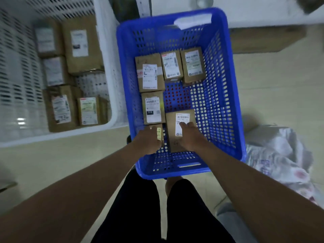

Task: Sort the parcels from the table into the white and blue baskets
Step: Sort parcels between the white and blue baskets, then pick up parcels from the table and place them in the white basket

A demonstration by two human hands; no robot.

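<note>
Head view: a person looked down over both bare arms into two baskets on the floor.
Blue basket (pixel 222 95): perforated plastic, holding six brown cardboard parcels with white labels.
Right hand (pixel 190 137): lay flat on the large parcel (pixel 172 135) at the basket's near end; grip open, not closed round it.
Left hand (pixel 149 141): covered a small parcel (pixel 159 133); grip unclear.
White basket (pixel 107 71): left, blurred, several labelled parcels inside.
Hidden: label text unreadable; the small parcel was mostly covered.
</note>
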